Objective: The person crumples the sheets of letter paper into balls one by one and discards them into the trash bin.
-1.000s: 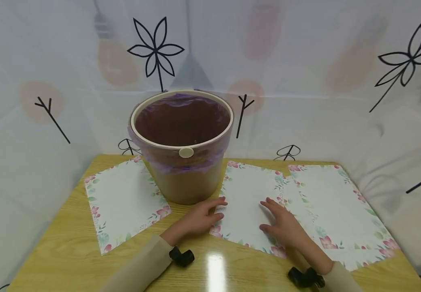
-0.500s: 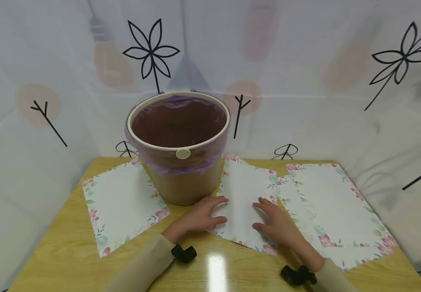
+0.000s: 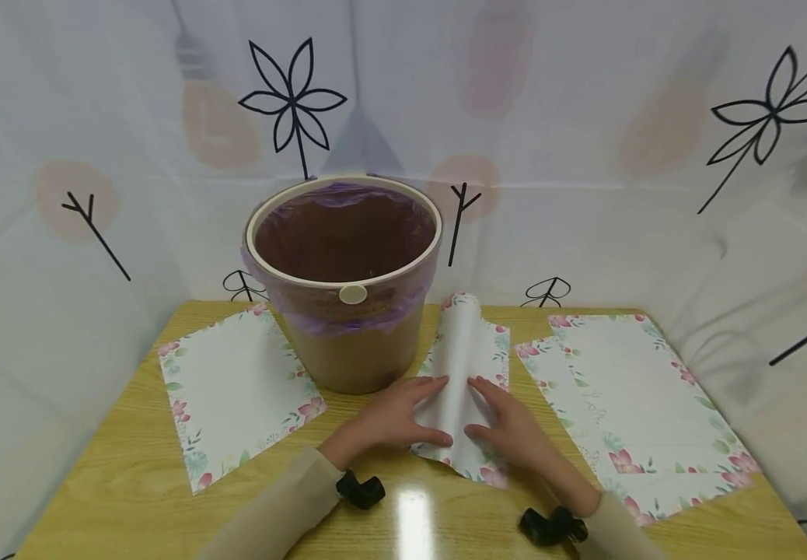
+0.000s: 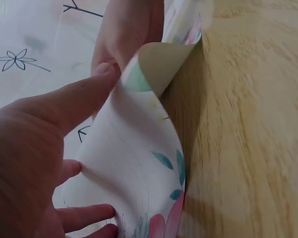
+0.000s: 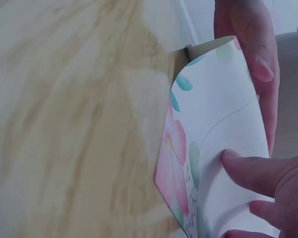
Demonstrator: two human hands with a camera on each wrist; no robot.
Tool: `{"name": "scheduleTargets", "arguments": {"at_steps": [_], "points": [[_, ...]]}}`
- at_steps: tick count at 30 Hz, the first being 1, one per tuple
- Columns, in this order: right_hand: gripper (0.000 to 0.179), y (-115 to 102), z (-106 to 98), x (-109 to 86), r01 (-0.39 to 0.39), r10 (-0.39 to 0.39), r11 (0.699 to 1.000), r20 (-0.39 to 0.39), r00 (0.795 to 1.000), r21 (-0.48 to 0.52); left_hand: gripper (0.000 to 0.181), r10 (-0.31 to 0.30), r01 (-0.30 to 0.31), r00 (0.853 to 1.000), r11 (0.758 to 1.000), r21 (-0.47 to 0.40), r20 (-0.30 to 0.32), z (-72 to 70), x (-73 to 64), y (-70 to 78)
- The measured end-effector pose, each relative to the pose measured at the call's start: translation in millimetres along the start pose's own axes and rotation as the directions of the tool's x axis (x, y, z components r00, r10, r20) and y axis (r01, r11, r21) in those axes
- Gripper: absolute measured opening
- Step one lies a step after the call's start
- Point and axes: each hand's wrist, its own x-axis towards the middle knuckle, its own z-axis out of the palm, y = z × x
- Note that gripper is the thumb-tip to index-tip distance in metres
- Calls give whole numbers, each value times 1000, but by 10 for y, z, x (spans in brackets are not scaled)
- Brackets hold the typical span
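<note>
A white sheet of paper (image 3: 458,365) with a floral border lies near the table's middle, bulged up into a tall rounded ridge. My left hand (image 3: 395,414) presses on its left side with thumb and fingers spread. From the right, my right hand (image 3: 513,428) touches the sheet, its fingers extended across the paper. Only the ridge separates the two hands. In the left wrist view the sheet's edge (image 4: 181,163) curves up off the wood, and a hollow shows beneath the fold. The right wrist view shows my right thumb (image 5: 253,171) lying on the paper.
A beige bin (image 3: 354,358) with a purple liner stands behind my left hand. Another floral sheet (image 3: 235,397) lies left of it. On the right, two overlapping floral sheets (image 3: 655,397) lie on the wooden table (image 3: 131,467). A patterned cloth (image 3: 585,155) hangs behind.
My hands have come closer together, the right one moving left. The middle sheet has gone from flat to bulged into a ridge, its right edge pulled away from the right-hand sheets.
</note>
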Motion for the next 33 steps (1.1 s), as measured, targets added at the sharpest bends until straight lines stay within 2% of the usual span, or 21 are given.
{"name": "scheduleTargets", "arguments": {"at_steps": [3, 6, 9, 11, 14, 17, 19, 21, 23, 27, 33], "points": [[74, -23, 29, 8, 2, 0, 998, -20, 1000, 70, 95, -9, 9, 1000, 1000, 7, -3, 12, 11, 20], [73, -54, 58, 19, 39, -32, 973, -31, 999, 229, 95, -1, 1, 1000, 1000, -25, -12, 19, 30, 40], [72, -77, 83, 23, 82, -71, 907, -40, 997, 414, 94, 17, -18, 1000, 993, -119, -9, 27, 49, 58], [72, -98, 86, 27, 105, -93, 854, -50, 994, 510, 92, 38, -36, 999, 975, -220, 3, 34, 63, 66], [70, -146, 70, 43, 117, -88, 820, -79, 993, 560, 90, 74, -66, 997, 916, -396, 5, 55, 88, 75], [68, -211, 31, 47, 124, -80, 808, -101, 992, 576, 87, 115, -97, 993, 828, -553, -2, 73, 111, 74], [67, -240, 8, 40, 127, -78, 807, -110, 991, 577, 86, 121, -94, 993, 768, -634, 0, 78, 115, 73], [66, -258, -10, 25, 133, -82, 798, -112, 990, 587, 86, 117, -84, 993, 729, -679, 3, 83, 114, 69], [66, -265, -21, 16, 143, -95, 786, -112, 989, 602, 85, 104, -82, 995, 718, -691, -10, 88, 108, 66], [65, -298, -44, 2, 142, -106, 764, -95, 990, 630, 78, 81, -105, 994, 726, -680, -66, 106, 107, 49], [67, -382, -100, -3, 98, -49, 795, -97, 994, 599, 67, 64, -124, 991, 721, -682, -113, 101, 109, 66]]}}
